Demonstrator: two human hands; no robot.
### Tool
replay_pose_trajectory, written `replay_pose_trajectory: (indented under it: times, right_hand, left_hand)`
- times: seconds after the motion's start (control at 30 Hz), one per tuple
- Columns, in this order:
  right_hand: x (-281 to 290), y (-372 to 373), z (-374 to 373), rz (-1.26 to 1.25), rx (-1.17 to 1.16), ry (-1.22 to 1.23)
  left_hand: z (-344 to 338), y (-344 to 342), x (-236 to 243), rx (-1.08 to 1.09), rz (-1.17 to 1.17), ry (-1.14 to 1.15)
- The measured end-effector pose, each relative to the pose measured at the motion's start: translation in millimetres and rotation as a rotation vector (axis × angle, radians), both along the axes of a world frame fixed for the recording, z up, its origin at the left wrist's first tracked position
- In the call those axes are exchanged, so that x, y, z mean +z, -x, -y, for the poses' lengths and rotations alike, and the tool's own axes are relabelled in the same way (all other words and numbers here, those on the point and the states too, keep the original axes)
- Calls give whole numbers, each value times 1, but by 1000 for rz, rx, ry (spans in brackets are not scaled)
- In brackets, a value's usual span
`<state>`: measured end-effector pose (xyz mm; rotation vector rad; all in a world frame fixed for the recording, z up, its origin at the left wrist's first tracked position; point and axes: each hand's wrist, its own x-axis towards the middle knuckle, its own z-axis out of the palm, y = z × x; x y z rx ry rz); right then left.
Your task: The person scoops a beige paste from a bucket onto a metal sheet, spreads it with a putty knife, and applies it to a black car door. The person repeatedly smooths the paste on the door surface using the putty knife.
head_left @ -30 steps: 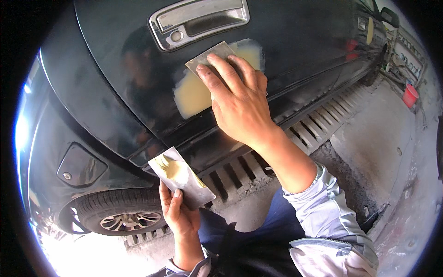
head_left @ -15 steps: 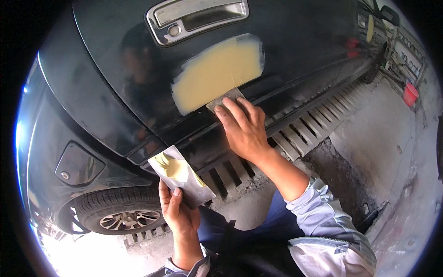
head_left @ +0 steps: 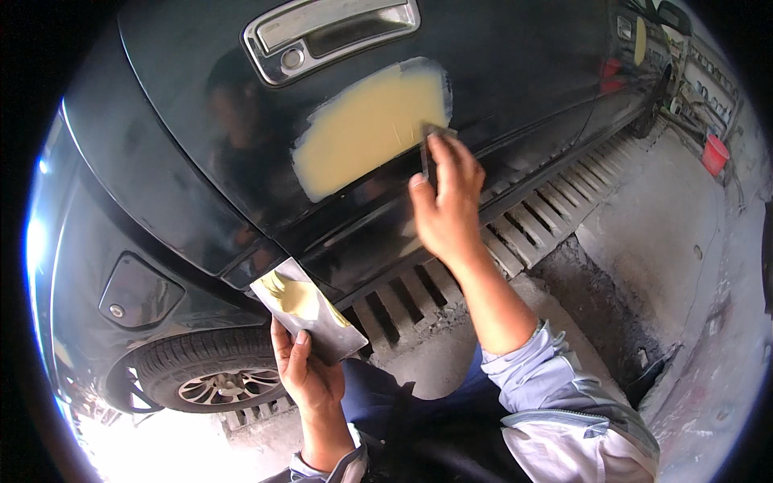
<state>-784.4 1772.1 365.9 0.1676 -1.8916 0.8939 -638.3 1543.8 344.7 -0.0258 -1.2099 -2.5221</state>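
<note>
A broad patch of yellow-beige filler covers part of the dark car door, just below the chrome door handle. My right hand grips a thin, dark putty spreader, seen nearly edge-on at the patch's lower right border; I cannot tell whether its edge touches. Down by the door's lower rear corner, my left hand holds a flat grey metal plate by its near end, thumb on top. Soft yellow putty lies on the plate's far half and along one side.
Left of the plate are the rear wheel and a fuel flap. A slatted grating runs along the floor beneath the car, beside a broken hollow in the concrete. A red bucket stands at the far right.
My right hand has moved right and slightly up along the patch's lower edge, and the spreader has turned from flat to nearly edge-on. My left hand and the plate stay almost where they were.
</note>
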Motion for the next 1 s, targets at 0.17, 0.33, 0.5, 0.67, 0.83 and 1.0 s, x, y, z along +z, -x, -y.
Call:
replay_pose_trajectory:
  times: [0.17,0.33,0.5,0.67,0.83,1.0]
  right_hand:
    - [-4,-33,58,69,93,-91]
    - [-7,-57,66,82,251,-122]
    - [-8,-98,36,101,1025,167]
    - [-51,-97,5,268,811,-220]
    - [-16,-98,-13,201,636,-145]
    - [19,-103,2,85,473,-375]
  left_hand:
    - [-2,0,1,13,-27,-10]
    - [-4,2,3,-31,-50,-35]
    - [-3,4,7,-48,-66,-15]
    - [-23,12,28,-8,-117,-25]
    - [-25,21,25,54,-167,89]
    - [-35,22,16,1,-216,151]
